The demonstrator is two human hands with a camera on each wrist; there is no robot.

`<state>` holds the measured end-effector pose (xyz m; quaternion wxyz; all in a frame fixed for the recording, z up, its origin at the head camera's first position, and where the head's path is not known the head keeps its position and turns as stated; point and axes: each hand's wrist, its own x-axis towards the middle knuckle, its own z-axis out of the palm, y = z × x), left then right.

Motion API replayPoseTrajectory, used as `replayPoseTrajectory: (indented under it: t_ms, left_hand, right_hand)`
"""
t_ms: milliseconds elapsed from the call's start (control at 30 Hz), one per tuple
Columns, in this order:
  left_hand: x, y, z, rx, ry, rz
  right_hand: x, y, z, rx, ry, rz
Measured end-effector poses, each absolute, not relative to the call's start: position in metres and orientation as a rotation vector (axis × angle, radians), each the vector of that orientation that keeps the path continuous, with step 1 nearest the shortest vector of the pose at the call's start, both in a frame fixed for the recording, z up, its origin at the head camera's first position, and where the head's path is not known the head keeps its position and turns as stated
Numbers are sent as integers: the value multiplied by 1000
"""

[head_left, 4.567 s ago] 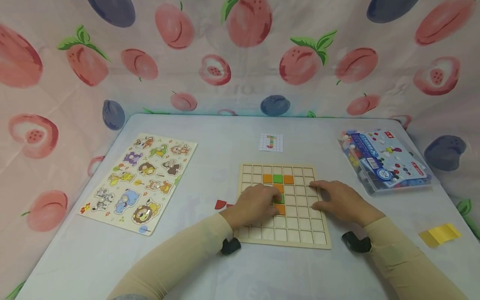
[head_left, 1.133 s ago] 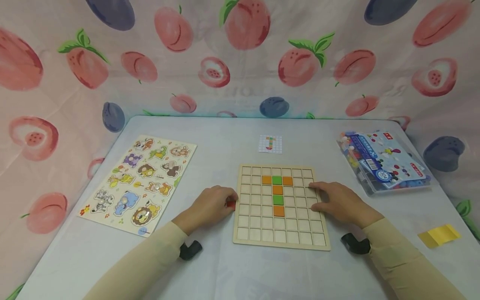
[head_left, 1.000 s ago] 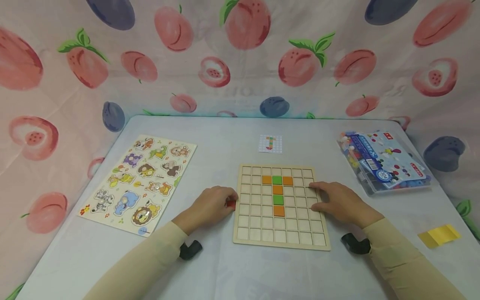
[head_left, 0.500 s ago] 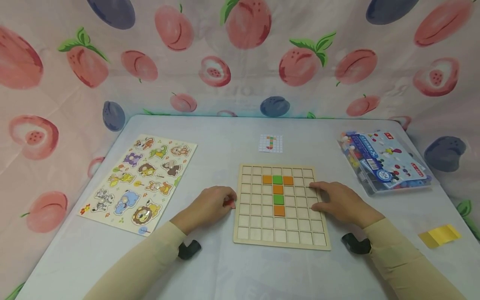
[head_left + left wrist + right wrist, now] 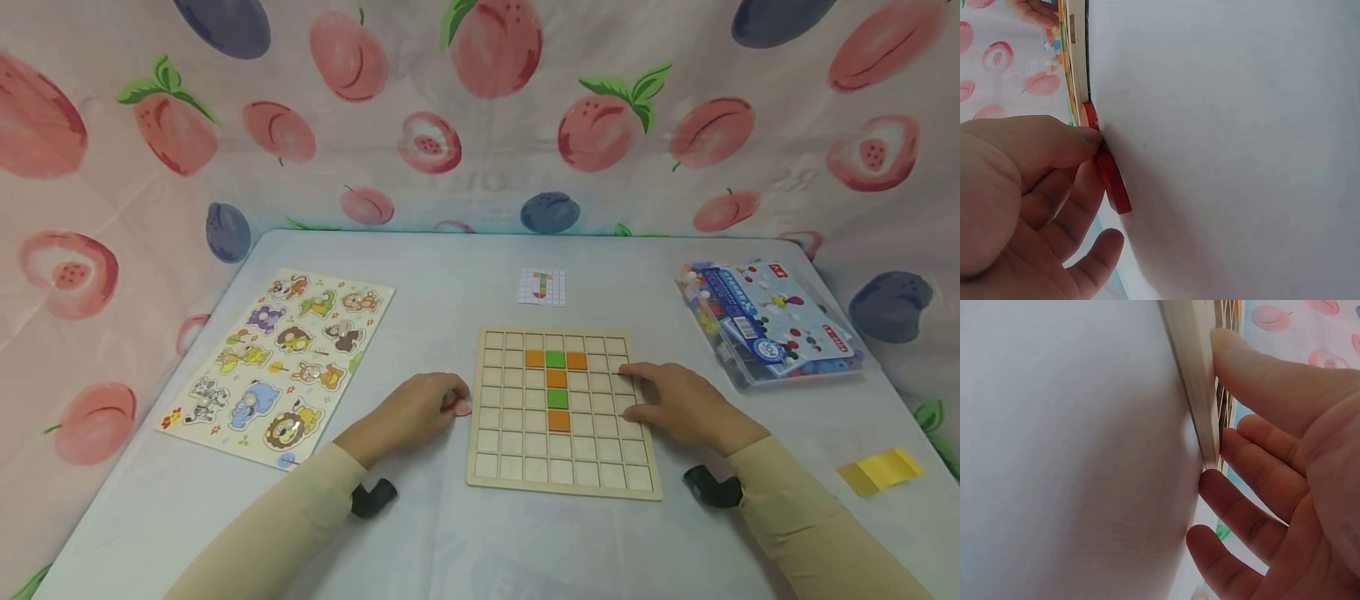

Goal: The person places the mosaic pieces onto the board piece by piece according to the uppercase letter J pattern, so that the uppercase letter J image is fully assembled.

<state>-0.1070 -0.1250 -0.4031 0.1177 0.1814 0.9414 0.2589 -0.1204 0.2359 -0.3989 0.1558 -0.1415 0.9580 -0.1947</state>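
Observation:
In the head view, my left hand (image 5: pixel 408 414) is beside the left edge of a wooden grid board (image 5: pixel 525 487). Its thumb and fingertips pinch a small red tile (image 5: pixel 1114 184), which the hand partly hides. A second red piece (image 5: pixel 1089 114) shows past the thumb, close to the board's side. My right hand (image 5: pixel 678 406) rests its thumb and fingertips against the board's right edge, fingers loosely bent. On the board lie orange tiles (image 5: pixel 558 420) and green tiles (image 5: pixel 557 399), set as a T. Beyond it is a small pattern card (image 5: pixel 542 287) with a coloured shape on squared paper.
A board with animal pictures (image 5: pixel 281 367) lies at the left. A clear plastic box (image 5: pixel 772 321) of colourful pieces sits at the back right. A folded yellow paper (image 5: pixel 880 472) lies near the right edge of the white table (image 5: pixel 450 283). Fruit-print cloth (image 5: pixel 480 125) hangs behind.
Since the earliest frame, my left hand has left the tiles on the board and moved left to the red pieces. Lately it shifts slightly farther left. The right hand stays put.

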Motion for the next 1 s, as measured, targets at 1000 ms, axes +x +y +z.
replayPoseTrajectory:
  t_ms: [1000]
  left_hand:
    - [-107,-134,-398,618,2820,689]
  right_hand:
    - [-121,236,-397,-415,2742,-572]
